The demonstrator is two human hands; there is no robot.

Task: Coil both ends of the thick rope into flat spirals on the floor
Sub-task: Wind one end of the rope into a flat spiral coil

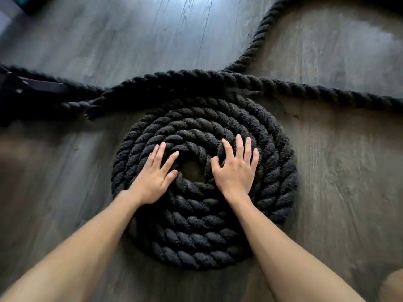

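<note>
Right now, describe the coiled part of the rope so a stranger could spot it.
On the wood-plank floor, a thick black rope runs across. Just nearer the camera lies its flat spiral, left hand and right hand resting on it. Unlike the loose strands beside it, it is wound in tight rings.

Coiled black rope on wooden floor

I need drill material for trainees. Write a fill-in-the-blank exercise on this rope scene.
1. The rope spiral is ___ in colour.
2. It lies flat on a ___-plank floor.
3. The left hand and right hand press on it, either side of the hole at its ___.
Missing words: black; wood; centre.
</note>
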